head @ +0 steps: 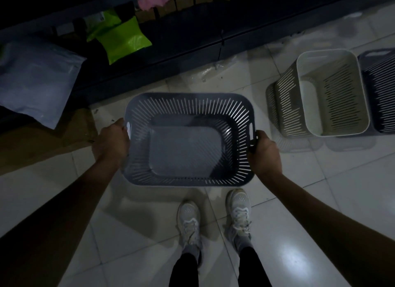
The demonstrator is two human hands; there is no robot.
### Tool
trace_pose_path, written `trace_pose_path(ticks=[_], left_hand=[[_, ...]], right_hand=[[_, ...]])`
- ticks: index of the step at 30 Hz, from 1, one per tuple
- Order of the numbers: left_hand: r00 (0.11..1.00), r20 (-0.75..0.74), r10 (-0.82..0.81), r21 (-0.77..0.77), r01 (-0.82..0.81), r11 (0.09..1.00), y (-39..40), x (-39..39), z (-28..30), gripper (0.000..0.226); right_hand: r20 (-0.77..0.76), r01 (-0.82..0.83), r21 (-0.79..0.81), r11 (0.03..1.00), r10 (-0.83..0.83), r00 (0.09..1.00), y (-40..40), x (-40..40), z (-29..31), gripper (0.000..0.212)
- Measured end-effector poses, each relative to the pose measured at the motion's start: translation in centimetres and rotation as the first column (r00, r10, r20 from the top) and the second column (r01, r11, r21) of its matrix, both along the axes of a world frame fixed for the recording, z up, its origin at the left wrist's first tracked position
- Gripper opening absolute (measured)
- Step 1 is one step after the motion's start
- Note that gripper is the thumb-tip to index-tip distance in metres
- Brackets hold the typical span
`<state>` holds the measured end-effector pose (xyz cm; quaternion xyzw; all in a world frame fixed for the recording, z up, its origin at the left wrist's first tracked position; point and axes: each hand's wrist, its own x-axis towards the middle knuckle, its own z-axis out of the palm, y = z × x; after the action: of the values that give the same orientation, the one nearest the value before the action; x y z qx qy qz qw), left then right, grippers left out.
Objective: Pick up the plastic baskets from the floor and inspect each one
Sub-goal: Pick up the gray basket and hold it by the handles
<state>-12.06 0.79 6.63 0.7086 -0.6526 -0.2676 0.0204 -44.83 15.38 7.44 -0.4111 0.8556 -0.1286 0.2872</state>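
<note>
A grey slotted plastic basket [189, 98] hangs level in front of me, above the tiled floor, with its open top facing the camera and nothing inside. My left hand [112, 142] grips its left handle side and my right hand [265, 153] grips its right handle side. A white slotted basket [333, 92] stands on the floor to the right, nested in similar light baskets. Beside it, at the frame's right edge, stands a dark slotted basket [380, 90], cut off by the frame.
A dark low shelf [181, 40] runs along the far side, holding a green bag [123, 41], a grey parcel bag [34, 81] and cardboard boxes. My two white shoes [213, 218] stand on the pale floor tiles below the basket. The room is dim.
</note>
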Motion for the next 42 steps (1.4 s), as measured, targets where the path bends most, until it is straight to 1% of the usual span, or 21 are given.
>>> trace_pose_path(ticks=[6, 9, 13, 18, 21, 23, 26, 28, 30, 32, 33, 36, 38, 42], left_hand=[[0.998, 0.067, 0.01, 0.068, -0.015, 0.998, 0.8, -0.4, -0.4, 0.04], [0.989, 0.148, -0.002, 0.045, -0.005, 0.999, 1.7, -0.6, -1.4, 0.039], [0.983, 0.18, -0.029, 0.036, 0.023, 0.999, 2.0, -0.6, -3.3, 0.039], [0.968, 0.237, -0.078, 0.016, 0.076, 0.997, 2.3, -0.1, -7.1, 0.032], [0.96, 0.258, -0.104, 0.013, 0.104, 0.994, 3.1, 0.1, -10.1, 0.03], [0.968, 0.234, -0.096, 0.009, 0.097, 0.995, 4.1, 0.5, -11.9, 0.029], [0.968, 0.237, -0.085, 0.011, 0.085, 0.996, 4.9, 1.1, -12.9, 0.029], [0.962, 0.255, -0.1, 0.065, 0.086, 0.994, 4.8, 1.0, -12.8, 0.03], [0.96, 0.256, -0.114, 0.129, 0.083, 0.988, 4.8, 0.5, -12.4, 0.041], [0.956, 0.263, -0.131, 0.169, 0.088, 0.982, 4.9, -0.1, -11.8, 0.058], [0.949, 0.268, -0.167, 0.174, 0.123, 0.977, 5.1, -0.5, -11.5, 0.063], [0.933, 0.258, -0.25, 0.205, 0.2, 0.958, 6.0, -1.3, -11.1, 0.072], [0.921, 0.259, -0.289, 0.205, 0.24, 0.949, 6.3, -1.5, -11.3, 0.073], [0.907, 0.294, -0.301, 0.235, 0.237, 0.943, 6.1, -1.7, -10.7, 0.079]], right_hand=[[0.002, 0.045, 0.032, 0.999, -0.045, 0.999, 0.1, -0.2, -1.3, 0.03], [0.021, 0.048, 0.054, 0.997, -0.05, 0.999, 0.4, -0.4, -2.3, 0.029], [0.044, 0.062, 0.088, 0.994, -0.066, 0.997, 0.7, -0.4, -4.2, 0.032], [0.011, 0.05, 0.077, 0.996, -0.051, 0.999, 0.8, 0.0, -8.4, 0.021], [0.007, 0.041, 0.083, 0.996, -0.042, 0.999, 1.0, 0.5, -11.4, 0.029], [0.001, 0.031, 0.079, 0.996, -0.032, 1.0, 1.2, 0.9, -13.0, 0.032], [-0.012, 0.054, 0.057, 0.997, -0.054, 0.998, 1.3, 1.2, -14.1, 0.033], [-0.009, 0.039, 0.066, 0.997, -0.039, 0.999, 1.4, 1.1, -14.1, 0.035], [0.003, -0.016, 0.111, 0.994, 0.016, 1.0, 1.4, 1.0, -13.6, 0.047], [-0.004, -0.087, 0.17, 0.981, 0.089, 0.996, 1.3, 1.2, -13.0, 0.073], [-0.016, -0.114, 0.183, 0.976, 0.118, 0.993, 1.3, 1.3, -12.6, 0.082], [-0.055, -0.239, 0.212, 0.948, 0.256, 0.965, 1.2, 1.6, -11.9, 0.099], [-0.021, -0.3, 0.242, 0.923, 0.314, 0.949, 1.1, 1.7, -11.6, 0.106], [0.025, -0.306, 0.235, 0.923, 0.309, 0.951, 0.7, 1.0, -10.8, 0.102]])
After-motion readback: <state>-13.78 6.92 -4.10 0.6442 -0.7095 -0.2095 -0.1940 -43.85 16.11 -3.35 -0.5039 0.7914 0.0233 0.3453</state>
